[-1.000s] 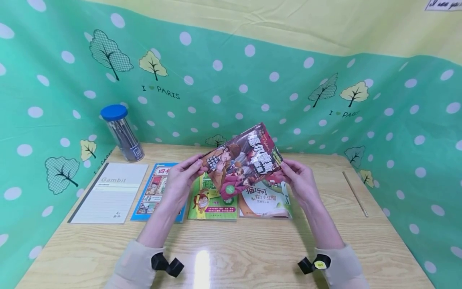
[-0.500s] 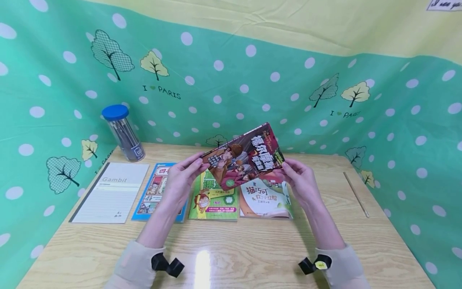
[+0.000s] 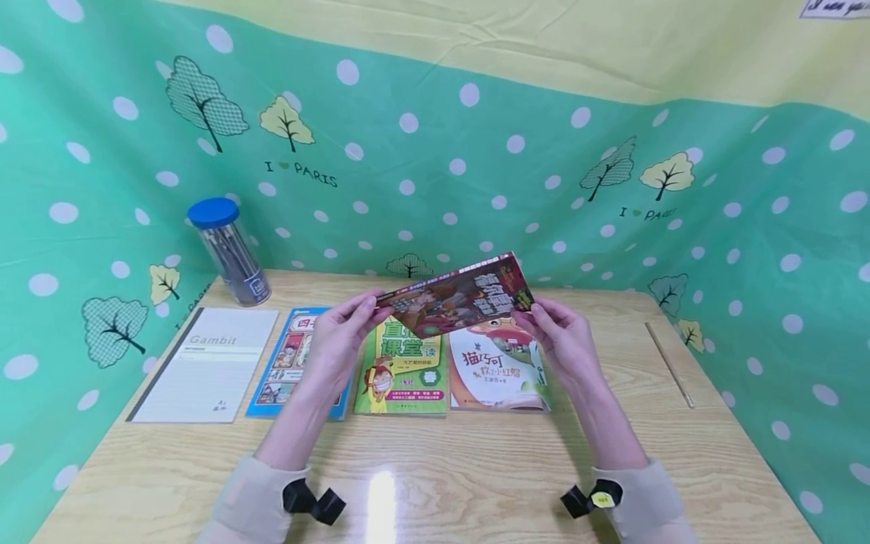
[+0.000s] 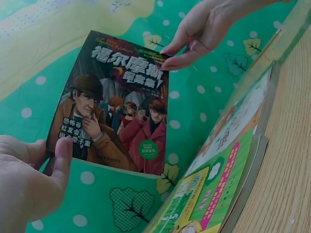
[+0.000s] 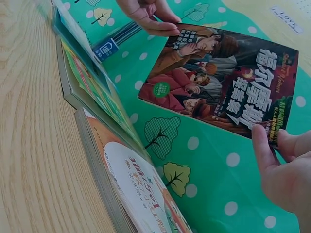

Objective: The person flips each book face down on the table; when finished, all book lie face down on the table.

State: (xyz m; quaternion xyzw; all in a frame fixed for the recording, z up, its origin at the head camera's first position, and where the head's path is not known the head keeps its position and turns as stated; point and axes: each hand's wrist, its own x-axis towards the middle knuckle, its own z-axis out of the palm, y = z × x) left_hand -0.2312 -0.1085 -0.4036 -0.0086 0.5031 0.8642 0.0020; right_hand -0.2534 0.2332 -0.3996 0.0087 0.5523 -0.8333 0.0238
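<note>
A dark red paperback book point(image 3: 462, 298) with a detective on its cover is held in the air between both hands, tilted so its spine edge faces up in the head view. My left hand point(image 3: 343, 332) pinches one corner between thumb and fingers. At the opposite end my right hand point(image 3: 560, 336) grips the other corner, thumb on the cover. The left wrist view shows the cover of the book point(image 4: 114, 107) nearly upright, and the right wrist view shows the book point(image 5: 218, 80) turned sideways. Beneath it lie a green book point(image 3: 401, 378) and a white picture book point(image 3: 499, 378).
On the wooden table point(image 3: 462, 476), a blue comic-style book point(image 3: 279, 378) and a white notebook point(image 3: 204, 363) lie to the left. Behind them stands a clear tube with a blue lid point(image 3: 234, 253). A thin pencil-like stick point(image 3: 668, 365) lies right. A green dotted cloth point(image 3: 435, 151) hangs behind.
The book has tilted back, so its cover looks flatter and darker and its spine edge now shows. Its upper edge has dropped slightly. Both hands keep their grip in nearly the same place.
</note>
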